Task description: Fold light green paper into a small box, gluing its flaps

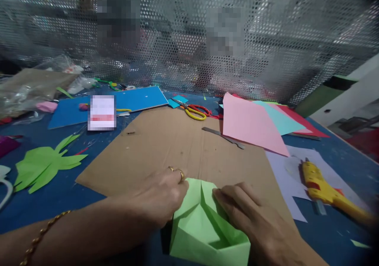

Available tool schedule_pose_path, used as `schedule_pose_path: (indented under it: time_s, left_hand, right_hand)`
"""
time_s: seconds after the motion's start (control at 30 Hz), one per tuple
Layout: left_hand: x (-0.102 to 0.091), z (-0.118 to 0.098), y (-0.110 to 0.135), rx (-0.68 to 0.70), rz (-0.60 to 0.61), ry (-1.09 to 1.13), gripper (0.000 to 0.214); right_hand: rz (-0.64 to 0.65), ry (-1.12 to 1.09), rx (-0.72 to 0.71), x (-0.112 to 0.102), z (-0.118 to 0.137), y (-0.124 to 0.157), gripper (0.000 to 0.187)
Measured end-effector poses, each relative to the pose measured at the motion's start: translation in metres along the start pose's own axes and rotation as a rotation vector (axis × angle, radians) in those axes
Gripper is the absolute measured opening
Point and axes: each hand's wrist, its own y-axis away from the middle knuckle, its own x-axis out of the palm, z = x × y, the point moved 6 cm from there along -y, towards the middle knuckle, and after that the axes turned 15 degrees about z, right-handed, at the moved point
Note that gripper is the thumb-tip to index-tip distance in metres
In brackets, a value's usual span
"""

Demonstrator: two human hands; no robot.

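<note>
light green paper [195,231], creased, folded, partly open

Passing room spans the cardboard [177,147] between green paper [189,222] and scissors [189,108] — pink paper [250,125] blocks its far right.

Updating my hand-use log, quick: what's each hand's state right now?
Left hand: closed, holding the left side of the green folded paper.
Right hand: closed, holding its right side.

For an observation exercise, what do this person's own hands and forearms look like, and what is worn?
The left hand wears two gold rings; a gold chain bracelet circles the left forearm. The right hand shows no jewellery. No sleeves or gloves show.
</note>
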Motion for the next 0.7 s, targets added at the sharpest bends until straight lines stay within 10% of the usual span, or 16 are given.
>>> schedule_pose_path:
  time_s: [0.7]
  left_hand:
    - [0.003, -0.025, -0.002, -0.025, -0.002, -0.339, 0.025]
  right_hand:
    - [-0.074, 0.068, -0.003, -0.007, 0.008, -0.005, 0.032]
